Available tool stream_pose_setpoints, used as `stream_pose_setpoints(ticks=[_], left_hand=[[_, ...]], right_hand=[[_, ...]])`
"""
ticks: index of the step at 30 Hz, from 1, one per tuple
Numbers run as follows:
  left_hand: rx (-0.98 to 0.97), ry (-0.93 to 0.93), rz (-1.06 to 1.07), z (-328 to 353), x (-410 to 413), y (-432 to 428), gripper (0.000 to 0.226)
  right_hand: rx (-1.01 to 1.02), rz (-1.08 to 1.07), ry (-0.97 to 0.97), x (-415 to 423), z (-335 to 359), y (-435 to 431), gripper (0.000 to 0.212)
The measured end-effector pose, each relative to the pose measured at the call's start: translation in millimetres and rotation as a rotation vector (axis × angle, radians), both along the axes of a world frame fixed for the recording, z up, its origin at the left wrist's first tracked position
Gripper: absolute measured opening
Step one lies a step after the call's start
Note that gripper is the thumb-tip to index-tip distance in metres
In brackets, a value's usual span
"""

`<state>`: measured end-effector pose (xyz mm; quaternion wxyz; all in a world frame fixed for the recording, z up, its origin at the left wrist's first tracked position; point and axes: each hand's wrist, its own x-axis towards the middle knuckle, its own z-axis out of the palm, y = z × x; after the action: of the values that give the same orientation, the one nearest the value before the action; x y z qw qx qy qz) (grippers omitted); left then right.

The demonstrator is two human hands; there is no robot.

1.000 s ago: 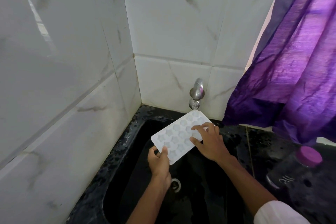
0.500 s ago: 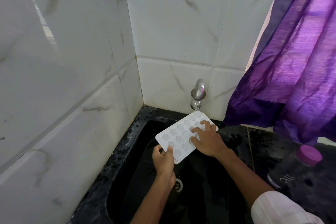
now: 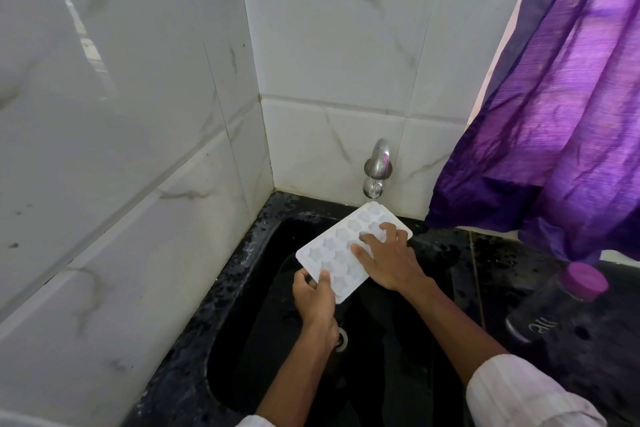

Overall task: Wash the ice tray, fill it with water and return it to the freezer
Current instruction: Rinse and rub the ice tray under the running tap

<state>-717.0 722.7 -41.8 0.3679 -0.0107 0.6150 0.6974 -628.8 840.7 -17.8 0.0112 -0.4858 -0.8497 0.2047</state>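
Ice tray [image 3: 334, 248]: white, star-shaped cavities facing up, held tilted over the black sink [image 3: 242, 371], far corner just below the tap [image 3: 377, 166].
Left hand [image 3: 317, 298]: near corner of the tray is gripped, thumb on top, fingers beneath.
Right hand [image 3: 389, 262]: laid on the tray's upper face, fingers spread, nothing grasped.
Counter [image 3: 502, 253]: black, speckled, beside the sink; a dark bottle [image 3: 550, 319] with a purple cap is seen on it.
Purple curtain [image 3: 571, 114]: hung at right.

purple curtain [image 3: 554, 107] hangs at right; below it a dark, seemingly plastic, purple-capped bottle [image 3: 550, 314].
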Motion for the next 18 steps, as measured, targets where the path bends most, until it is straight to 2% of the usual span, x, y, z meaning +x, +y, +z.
stream_pose_setpoints(ticks=[9,18], left_hand=[[-0.002,0.009,-0.004,-2.6,-3.2,-7.3,0.014],[0.006,-0.006,0.013,1.6,-11.9,-6.0,0.015]], right_hand=[[0.037,-0.037,0.070,5.0,-4.8,-4.0,0.051],[0.009,0.022,0.055,3.9,-7.7,-6.1,0.060]])
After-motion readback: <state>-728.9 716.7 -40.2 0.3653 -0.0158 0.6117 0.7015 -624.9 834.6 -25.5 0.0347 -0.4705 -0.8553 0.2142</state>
